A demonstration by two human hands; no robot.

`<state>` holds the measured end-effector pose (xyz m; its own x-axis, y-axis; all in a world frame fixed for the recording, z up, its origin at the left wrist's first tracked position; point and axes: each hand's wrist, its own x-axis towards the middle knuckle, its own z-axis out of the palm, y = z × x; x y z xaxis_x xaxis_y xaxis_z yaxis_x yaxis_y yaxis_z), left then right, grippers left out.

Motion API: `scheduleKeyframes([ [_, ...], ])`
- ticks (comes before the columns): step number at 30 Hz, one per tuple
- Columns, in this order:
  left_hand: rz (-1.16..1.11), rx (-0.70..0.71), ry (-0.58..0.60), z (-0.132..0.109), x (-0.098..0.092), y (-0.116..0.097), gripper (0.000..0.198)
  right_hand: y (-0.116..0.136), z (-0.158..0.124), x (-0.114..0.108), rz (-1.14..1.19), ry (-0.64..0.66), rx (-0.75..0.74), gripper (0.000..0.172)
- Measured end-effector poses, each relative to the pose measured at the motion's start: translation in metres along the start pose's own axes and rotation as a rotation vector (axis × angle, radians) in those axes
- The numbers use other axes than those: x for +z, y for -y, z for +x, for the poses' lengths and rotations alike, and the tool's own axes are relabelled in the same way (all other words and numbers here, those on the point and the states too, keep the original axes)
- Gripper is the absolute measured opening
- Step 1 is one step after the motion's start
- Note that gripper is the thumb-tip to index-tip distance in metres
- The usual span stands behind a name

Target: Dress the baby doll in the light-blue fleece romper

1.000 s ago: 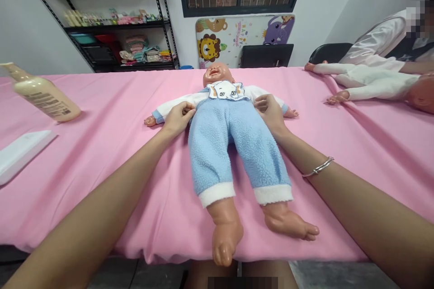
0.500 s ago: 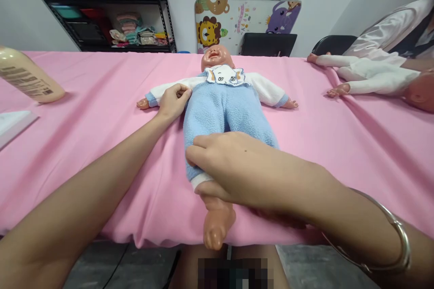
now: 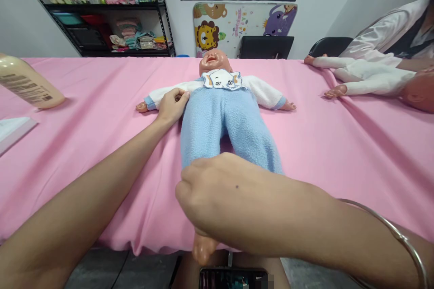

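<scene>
A baby doll (image 3: 213,61) lies on its back on the pink-covered table, feet toward me and arms spread. It wears a white-sleeved top with an animal-face collar (image 3: 222,80) and fleecy light blue trousers (image 3: 203,122). My left hand (image 3: 172,104) is closed in a pinch on the clothing at the doll's side, beside its sleeve. Lower down, my right hand (image 3: 210,194) is closed around the lower trouser leg and hides the cuff. One bare doll foot (image 3: 204,248) pokes out below it, over the table's front edge. The other foot is hidden.
A beige bottle (image 3: 30,83) and a white flat-topped object (image 3: 13,133) lie at the left. Another doll in white (image 3: 366,74) lies at the right, beside a person's white sleeve (image 3: 389,27). A phone (image 3: 233,277) shows below the table edge. Shelves (image 3: 105,6) stand behind.
My right hand has slid down the trouser leg toward the foot, covering the white cuff and ankle. The left hand keeps its place at the doll's side. The view has shifted slightly.
</scene>
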<state>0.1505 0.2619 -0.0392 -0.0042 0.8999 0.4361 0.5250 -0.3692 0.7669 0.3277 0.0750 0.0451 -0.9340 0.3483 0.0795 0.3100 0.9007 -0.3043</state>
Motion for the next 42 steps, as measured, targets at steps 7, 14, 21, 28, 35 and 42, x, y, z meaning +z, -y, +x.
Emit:
scheduleKeyframes([
  [7,0.029,-0.006,0.005,-0.002,-0.002,-0.006,0.030,-0.015,0.009,-0.016,0.170,-0.015,0.184,0.010],
  [14,-0.002,0.026,0.051,-0.002,-0.001,-0.005,0.032,-0.124,-0.011,-0.003,0.213,-0.896,0.559,0.003],
  [21,0.027,0.001,0.065,-0.001,-0.002,-0.003,0.014,-0.175,-0.034,0.008,0.445,-1.122,0.986,0.015],
  [28,-0.197,-0.104,0.249,-0.004,-0.005,-0.003,0.024,-0.186,-0.045,0.017,0.774,-1.001,1.016,0.029],
  [35,-0.025,-0.135,-0.111,0.009,-0.016,-0.003,0.023,-0.192,-0.046,0.016,0.741,-1.257,0.982,0.025],
  [42,0.200,-0.087,0.050,-0.006,-0.018,-0.010,0.015,-0.200,-0.044,0.036,0.177,-0.909,1.040,0.029],
])
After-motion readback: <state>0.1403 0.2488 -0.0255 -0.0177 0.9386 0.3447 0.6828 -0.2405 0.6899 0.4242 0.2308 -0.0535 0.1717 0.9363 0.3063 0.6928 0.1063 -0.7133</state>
